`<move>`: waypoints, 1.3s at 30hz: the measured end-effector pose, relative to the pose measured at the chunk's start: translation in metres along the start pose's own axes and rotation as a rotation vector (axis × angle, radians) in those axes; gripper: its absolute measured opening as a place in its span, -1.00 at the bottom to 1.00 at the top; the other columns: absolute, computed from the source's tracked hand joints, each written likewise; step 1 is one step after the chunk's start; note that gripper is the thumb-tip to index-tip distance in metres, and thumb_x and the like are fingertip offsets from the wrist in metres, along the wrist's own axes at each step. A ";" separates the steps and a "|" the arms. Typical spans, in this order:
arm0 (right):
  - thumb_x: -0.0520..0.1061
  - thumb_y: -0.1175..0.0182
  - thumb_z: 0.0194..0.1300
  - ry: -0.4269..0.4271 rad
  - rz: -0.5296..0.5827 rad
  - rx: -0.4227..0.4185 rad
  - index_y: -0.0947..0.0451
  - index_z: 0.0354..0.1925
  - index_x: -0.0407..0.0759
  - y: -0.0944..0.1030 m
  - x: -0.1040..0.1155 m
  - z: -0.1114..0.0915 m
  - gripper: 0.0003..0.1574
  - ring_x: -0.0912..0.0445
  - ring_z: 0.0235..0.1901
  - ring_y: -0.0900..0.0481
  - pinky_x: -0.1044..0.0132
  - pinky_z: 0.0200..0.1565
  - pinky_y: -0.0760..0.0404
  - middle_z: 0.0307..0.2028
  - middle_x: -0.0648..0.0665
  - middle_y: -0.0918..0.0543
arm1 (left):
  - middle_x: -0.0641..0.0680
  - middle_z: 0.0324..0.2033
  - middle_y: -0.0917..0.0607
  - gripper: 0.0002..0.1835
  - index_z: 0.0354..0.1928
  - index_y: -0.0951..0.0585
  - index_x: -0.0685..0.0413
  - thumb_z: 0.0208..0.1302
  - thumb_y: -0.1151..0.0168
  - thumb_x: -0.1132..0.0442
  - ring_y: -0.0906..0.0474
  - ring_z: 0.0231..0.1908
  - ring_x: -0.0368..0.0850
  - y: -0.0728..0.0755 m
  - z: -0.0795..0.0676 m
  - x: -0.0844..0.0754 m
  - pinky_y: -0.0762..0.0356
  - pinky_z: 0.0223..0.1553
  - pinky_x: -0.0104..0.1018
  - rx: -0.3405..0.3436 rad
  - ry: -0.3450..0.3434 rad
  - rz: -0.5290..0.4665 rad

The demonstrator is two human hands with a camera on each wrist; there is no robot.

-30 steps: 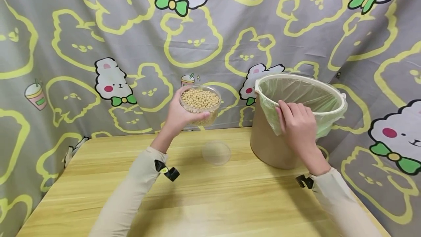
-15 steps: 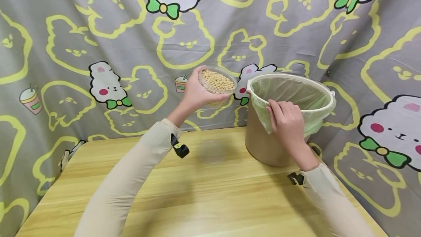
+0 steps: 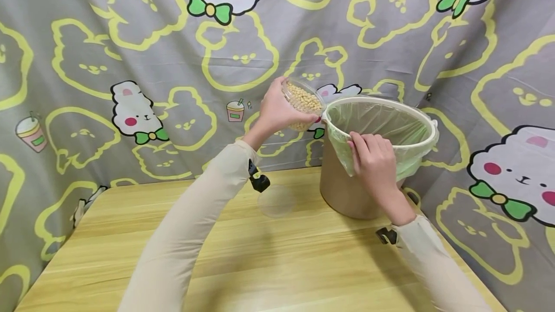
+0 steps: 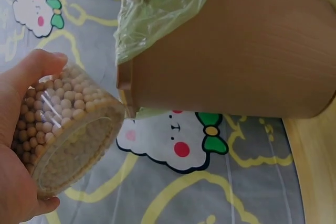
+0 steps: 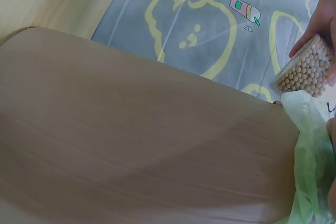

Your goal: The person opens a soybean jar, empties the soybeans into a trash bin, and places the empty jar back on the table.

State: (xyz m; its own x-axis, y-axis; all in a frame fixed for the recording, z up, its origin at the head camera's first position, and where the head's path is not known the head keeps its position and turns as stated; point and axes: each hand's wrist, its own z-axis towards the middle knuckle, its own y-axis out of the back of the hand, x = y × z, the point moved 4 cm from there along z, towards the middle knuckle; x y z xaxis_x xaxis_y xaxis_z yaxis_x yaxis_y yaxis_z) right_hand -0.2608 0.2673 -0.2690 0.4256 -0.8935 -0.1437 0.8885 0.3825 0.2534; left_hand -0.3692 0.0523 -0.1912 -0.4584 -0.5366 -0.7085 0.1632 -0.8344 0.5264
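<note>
My left hand (image 3: 279, 112) grips a clear round plastic tub (image 4: 79, 124) filled with soybeans (image 3: 303, 97). The tub tilts to the right, its rim right beside the left edge of a brown trash can (image 3: 347, 182). A cream ring rim (image 3: 392, 100) tops the can, and a thin green bag (image 3: 416, 162) lines it and folds over the outside. With curled fingers my right hand (image 3: 375, 160) pinches the front of the rim and the bag there. Part of this hand shows at the top of the left wrist view, next to the bag.
A clear round lid (image 3: 276, 201) lies flat on the wooden table (image 3: 243, 264), left of the can. Behind the table hangs a grey curtain (image 3: 182, 61) with cartoon prints, which also runs down the right side.
My left hand has carried the tub of soybeans up and to the right, to the can's edge, tilting it further. The right hand keeps its hold on the rim and bag.
</note>
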 end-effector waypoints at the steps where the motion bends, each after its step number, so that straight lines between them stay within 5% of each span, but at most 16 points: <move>1: -0.20 -0.17 0.26 0.000 -0.001 -0.002 -0.59 -0.15 -0.34 0.000 0.000 0.000 -0.76 -0.17 -0.46 -0.44 0.02 -0.38 -0.38 -0.42 -0.26 -0.56 | -0.07 0.22 -0.37 0.37 0.38 -0.13 -0.21 -0.68 -0.60 -0.27 -0.34 0.15 -0.14 -0.002 0.002 -0.001 -0.41 0.14 -0.17 0.006 0.001 0.004; 12: -0.23 -0.21 0.22 -0.004 0.006 -0.028 -0.60 -0.17 -0.33 -0.002 0.001 -0.001 -0.77 -0.17 -0.45 -0.45 0.02 -0.39 -0.37 -0.41 -0.26 -0.56 | -0.11 0.18 -0.41 0.32 0.37 -0.16 -0.15 -0.63 -0.60 -0.24 -0.38 0.10 -0.19 -0.017 0.015 -0.014 -0.41 0.12 -0.27 0.024 -0.047 0.132; 28: -0.24 -0.22 0.20 0.010 0.008 -0.047 -0.61 -0.15 -0.33 -0.001 0.001 0.000 -0.76 -0.17 -0.47 -0.44 0.03 -0.39 -0.35 -0.43 -0.26 -0.56 | -0.10 0.30 -0.31 0.31 0.40 -0.13 -0.13 -0.56 -0.57 -0.24 -0.27 0.26 -0.18 -0.023 0.021 -0.028 -0.35 0.21 -0.26 0.067 -0.119 0.312; 39: -0.26 -0.24 0.18 0.025 0.024 -0.045 -0.61 -0.16 -0.32 0.000 0.002 0.000 -0.76 -0.15 -0.48 -0.44 0.05 -0.40 -0.35 -0.43 -0.25 -0.56 | -0.05 0.20 -0.39 0.32 0.37 -0.15 -0.08 -0.59 -0.58 -0.25 -0.32 0.19 -0.16 -0.023 0.022 -0.037 -0.35 0.19 -0.29 0.078 -0.201 0.417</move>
State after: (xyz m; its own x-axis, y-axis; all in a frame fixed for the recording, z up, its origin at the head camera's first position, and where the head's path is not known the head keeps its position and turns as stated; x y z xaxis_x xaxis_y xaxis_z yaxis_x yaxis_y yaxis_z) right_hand -0.2598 0.2656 -0.2691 0.4505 -0.8779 -0.1623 0.8847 0.4145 0.2135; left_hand -0.3757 0.0943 -0.1671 -0.5293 -0.7825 -0.3279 0.3068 -0.5368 0.7859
